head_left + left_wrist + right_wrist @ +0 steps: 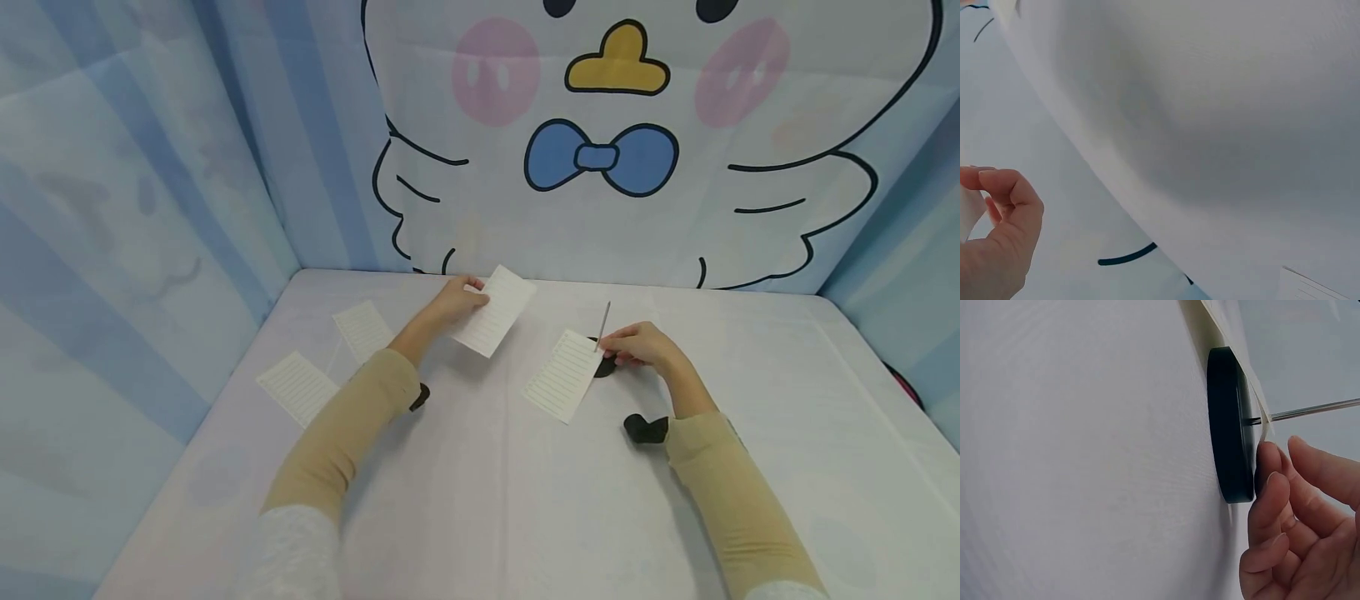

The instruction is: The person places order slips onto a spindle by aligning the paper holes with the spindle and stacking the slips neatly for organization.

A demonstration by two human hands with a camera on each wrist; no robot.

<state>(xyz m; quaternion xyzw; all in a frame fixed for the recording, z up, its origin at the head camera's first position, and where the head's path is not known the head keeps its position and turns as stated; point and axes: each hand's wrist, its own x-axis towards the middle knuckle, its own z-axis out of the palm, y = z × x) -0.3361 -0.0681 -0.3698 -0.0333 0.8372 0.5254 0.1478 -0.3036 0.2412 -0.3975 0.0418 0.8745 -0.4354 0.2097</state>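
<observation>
A pale sheet of lined paper [498,312] is pinched in my left hand [455,302], raised above the table near its back edge. Further right stands a bill spike [1229,425] with a round black base and a thin upright metal rod [605,321]. A second lined sheet [562,377] is pierced by the rod near one corner and hangs over the base, covering part of it. My right hand [637,343] holds that sheet's corner close beside the rod, fingers right at the base in the right wrist view.
Two more lined sheets, an upper sheet [363,327] and a lower sheet [297,387], lie at the left of the white-covered table [510,517]. Black wrist mounts [645,428] jut from the sleeves. Printed cloth [315,125] walls the back and sides.
</observation>
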